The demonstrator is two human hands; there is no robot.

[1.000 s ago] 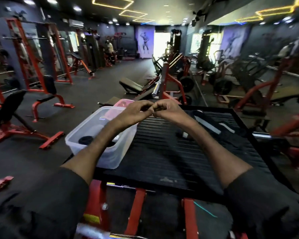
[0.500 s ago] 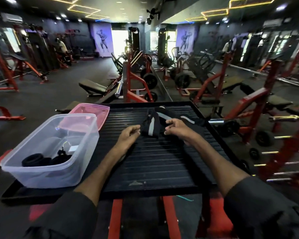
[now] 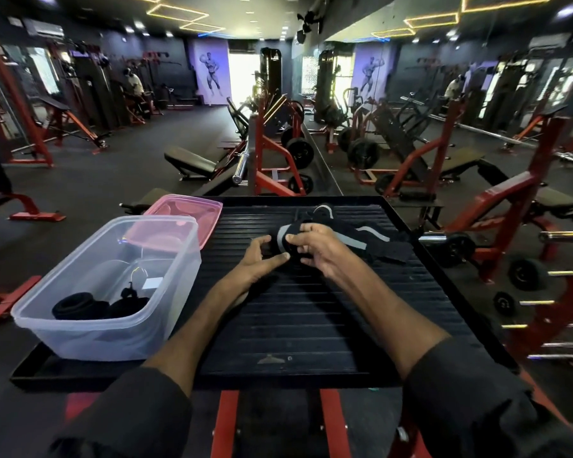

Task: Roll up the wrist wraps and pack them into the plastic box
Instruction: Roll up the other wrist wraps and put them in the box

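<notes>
A black wrist wrap with a grey stripe [image 3: 282, 240] lies on the ribbed black platform [image 3: 298, 319], partly rolled. My left hand [image 3: 262, 259] and my right hand [image 3: 315, 249] both grip the rolled end, fingers curled around it. The loose tail of the wrap [image 3: 377, 241] trails off to the right. The clear plastic box [image 3: 90, 328] stands at the platform's left, with two rolled black wraps [image 3: 80, 305] in its near corner.
A pink lid [image 3: 186, 213] leans behind the box. Another dark strap [image 3: 325, 209] lies beyond my hands. Red gym machines, benches and weight plates surround the platform, with a red frame [image 3: 225, 421] under its near edge.
My hands have closed on the striped wrap and drawn it nearer, with a thicker roll now between them. The camera view has shifted slightly.
</notes>
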